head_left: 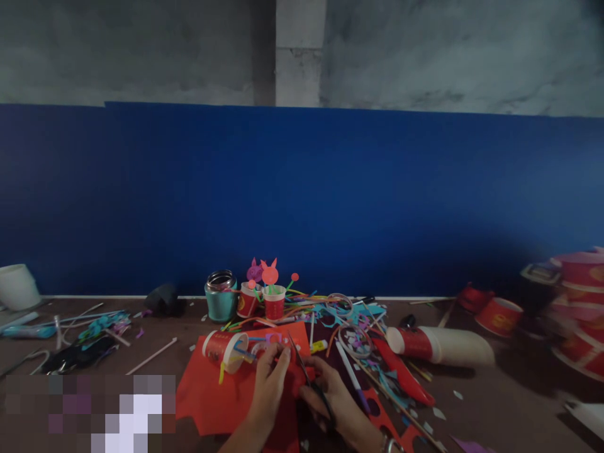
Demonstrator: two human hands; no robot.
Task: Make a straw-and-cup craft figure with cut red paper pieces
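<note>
My right hand (325,393) is closed around the black handles of a pair of scissors (302,365), whose blades point up and away from me. Close beside the blades, my left hand (271,377) pinches a small piece of red paper (293,372); its outline blends into the red behind it. Beneath the hands lie red paper sheets (212,402). On them rests a tipped red-and-white paper cup (225,349) with a blue strip and a yellow strip attached. Behind stands an upright paper cup (274,305) bearing a red eared paper head (270,274).
A teal container (221,299) stands left of the upright cups. Paper scraps, straws and a marker (352,371) litter the right side. Nested paper cups (438,346) lie farther right, near stacked red cups (582,308). A blue panel (302,195) borders the table's back. The lower left is pixelated.
</note>
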